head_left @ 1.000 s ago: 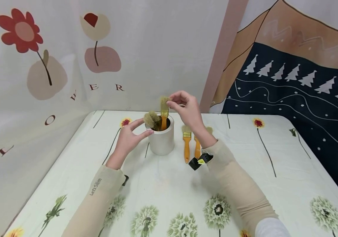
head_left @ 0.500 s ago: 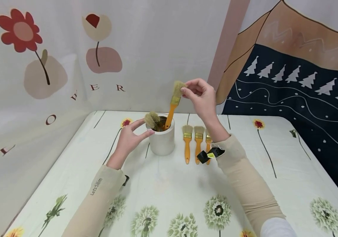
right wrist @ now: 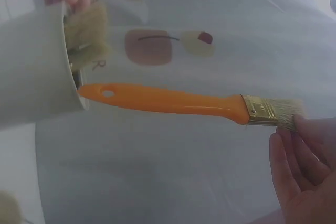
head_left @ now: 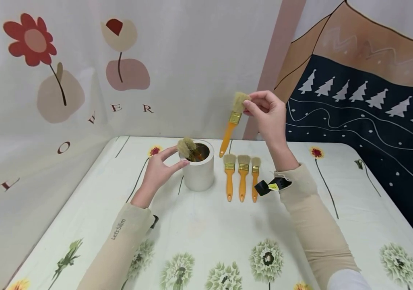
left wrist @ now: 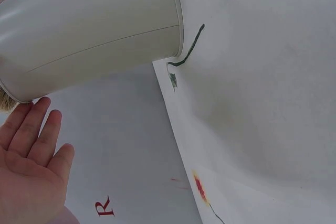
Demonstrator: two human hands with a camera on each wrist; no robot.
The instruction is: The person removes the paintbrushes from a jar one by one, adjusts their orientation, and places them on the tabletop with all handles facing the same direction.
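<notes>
My right hand (head_left: 269, 117) pinches a flat paintbrush (head_left: 230, 129) by its pale bristles, so the orange handle hangs down, tilted, between the cup and the brushes on the table. In the right wrist view, that paintbrush (right wrist: 173, 102) has a brass-coloured ferrule. A white cylindrical cup (head_left: 199, 177) stands upright to its left, with paintbrushes (head_left: 186, 148) inside, bristles up against the left rim. At that side my left hand (head_left: 159, 171) touches the rim, thumb in front; the left wrist view shows its fingers (left wrist: 46, 135) fairly straight, tips at the rim.
Three orange-handled paintbrushes (head_left: 242, 177) lie in a row right of the cup, bristles toward the back. A white flower-print cloth (head_left: 199, 225) covers the table. Behind its far edge hangs a printed curtain (head_left: 192, 80).
My right hand has lifted the paintbrush out of the cup and carried it up and to the right. The left hand stays at the cup's rim.
</notes>
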